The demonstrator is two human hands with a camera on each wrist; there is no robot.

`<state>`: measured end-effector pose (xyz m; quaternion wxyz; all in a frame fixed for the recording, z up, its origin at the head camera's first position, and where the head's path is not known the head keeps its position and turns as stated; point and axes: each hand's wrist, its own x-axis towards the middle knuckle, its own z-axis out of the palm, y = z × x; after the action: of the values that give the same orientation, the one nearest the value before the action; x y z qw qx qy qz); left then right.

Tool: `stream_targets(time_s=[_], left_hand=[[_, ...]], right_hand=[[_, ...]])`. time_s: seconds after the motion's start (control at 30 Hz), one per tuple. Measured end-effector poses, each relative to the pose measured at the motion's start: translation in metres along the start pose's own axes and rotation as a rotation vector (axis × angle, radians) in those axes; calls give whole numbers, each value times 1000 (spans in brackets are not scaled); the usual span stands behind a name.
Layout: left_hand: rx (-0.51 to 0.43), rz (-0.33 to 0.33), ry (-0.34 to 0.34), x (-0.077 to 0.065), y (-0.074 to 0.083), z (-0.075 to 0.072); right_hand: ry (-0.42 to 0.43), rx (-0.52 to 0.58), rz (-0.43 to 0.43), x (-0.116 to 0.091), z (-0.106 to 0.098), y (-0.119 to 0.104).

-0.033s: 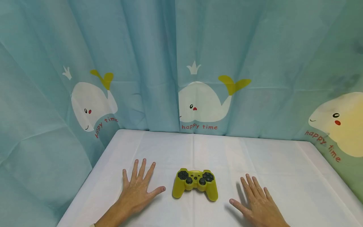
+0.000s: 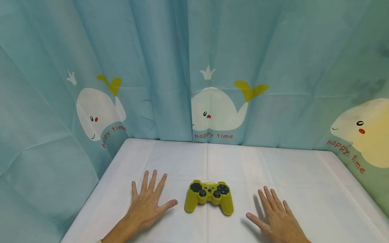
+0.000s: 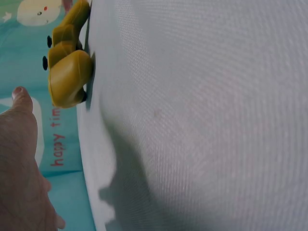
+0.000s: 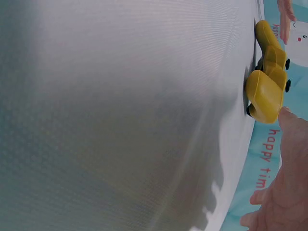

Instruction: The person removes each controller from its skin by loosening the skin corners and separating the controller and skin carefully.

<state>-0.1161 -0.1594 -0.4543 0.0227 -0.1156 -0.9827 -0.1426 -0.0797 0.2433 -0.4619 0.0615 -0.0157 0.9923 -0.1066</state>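
A yellow-green game controller (image 2: 209, 196) with black sticks and buttons lies face up on the white cloth, between the two hands. To its left, my left hand (image 2: 145, 206) is palm down with fingers spread, its thumb pointing toward the controller without touching it. On the other side, my right hand (image 2: 280, 221) is also palm down, fingers straight and thumb held out, apart from the controller. Both wrist views show the controller (image 3: 70, 77) (image 4: 265, 94) beyond the thumb, and each hand (image 3: 19, 163) (image 4: 293, 173) casts a shadow on the cloth. Neither hand holds anything.
A white cloth (image 2: 291, 175) with fold creases covers the table. Blue-green curtains (image 2: 164, 67) printed with whales and "happy time" lettering hang behind the table and along its left and right sides.
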Motion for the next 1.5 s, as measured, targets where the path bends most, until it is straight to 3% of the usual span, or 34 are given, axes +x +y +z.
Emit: stream_targets(time_s=[0.27,0.43,0.53,0.7,0.83,0.9,1.07,1.37,1.5], left_hand=[[-28,26,31,0,2,3],[-90,-11,-35,4,13,0],[-216,-48,-102,13,24,-4],[-528,-88,-219,31,41,-9],[-685,-63,-306,39,51,-2],[-715,-32,-325,40,55,3],[-700,21,-278,36,63,11],[-792,16,-237,31,63,16],[-788,10,-212,32,62,15]], right_hand=[[12,45,-25,-3,-2,-2],[35,60,-81,-2,-2,-9],[32,98,-101,5,-3,-19],[-7,270,-94,25,-6,-37],[-59,432,-83,36,-8,-48],[-79,472,-77,39,-10,-51],[-124,525,-77,44,-13,-55],[-129,628,-137,45,-10,-58],[-139,684,-159,41,-12,-55]])
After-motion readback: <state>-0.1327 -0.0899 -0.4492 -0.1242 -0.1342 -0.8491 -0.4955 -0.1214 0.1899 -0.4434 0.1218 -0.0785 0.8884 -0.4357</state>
